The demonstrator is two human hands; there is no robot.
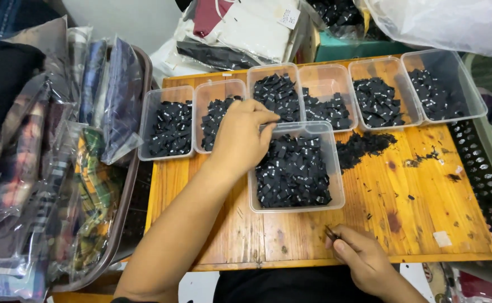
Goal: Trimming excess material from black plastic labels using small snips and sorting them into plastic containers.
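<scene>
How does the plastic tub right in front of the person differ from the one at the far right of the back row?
The front tub is heaped with small black fabric labels; the far-right tub holds a thin scatter, its bottom mostly bare. The front tub stands alone nearer the person, with the left hand at its rim; the far-right tub sits untouched in the row. Both are clear, rectangular and lidless.

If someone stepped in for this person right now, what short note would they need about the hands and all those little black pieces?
Left hand: fingers pinched at the far rim of the near clear tub, which is heaped with small black labels.
Right hand: resting at the table's near edge, pinching a small dark piece.
Six tubs in the back row each hold black labels.
Left to handle: a loose pile beside the near tub and scattered bits further right.
Bagged fabrics are stacked at the left.
</scene>
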